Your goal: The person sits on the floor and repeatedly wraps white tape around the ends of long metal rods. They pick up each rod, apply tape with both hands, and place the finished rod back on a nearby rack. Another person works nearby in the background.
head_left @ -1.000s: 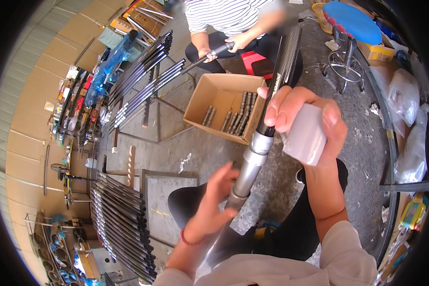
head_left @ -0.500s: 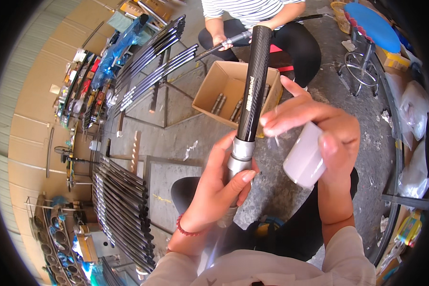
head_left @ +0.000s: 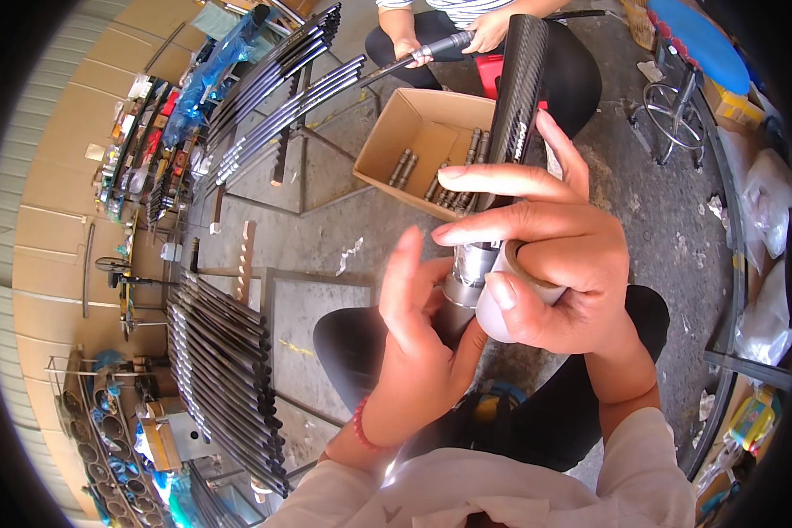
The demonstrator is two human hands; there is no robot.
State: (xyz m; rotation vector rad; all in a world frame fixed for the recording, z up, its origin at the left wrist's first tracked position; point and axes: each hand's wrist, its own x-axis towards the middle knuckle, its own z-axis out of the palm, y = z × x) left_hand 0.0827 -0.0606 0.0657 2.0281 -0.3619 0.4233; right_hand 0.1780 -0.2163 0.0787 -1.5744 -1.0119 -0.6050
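Observation:
A black tube with a woven carbon pattern [head_left: 521, 84] rises in front of me, tilted slightly right, with a silver metal collar [head_left: 464, 292] at its lower part. My left hand [head_left: 414, 343] grips it from below around the collar, its thumb partly hidden. My right hand [head_left: 572, 255] holds a whitish roll of tape [head_left: 495, 319] between thumb and curled fingers, against the right side of the collar. Its index and middle fingers stretch across in front of the tube. A glossy, film-like patch shows where roll and tube meet.
Beyond my hands stands an open cardboard box [head_left: 368, 145] with several metal fittings inside. Behind it a seated person's hands [head_left: 411, 53] hold a similar tube. Dark rods [head_left: 220, 378] lie stacked on the left, more [head_left: 273, 97] farther off. A blue stool [head_left: 704, 44] stands far right.
My right hand has brought the tape roll leftward onto the collar; before, it was apart from the tube. The tube has shifted a little right, and my left fingers have loosened somewhat.

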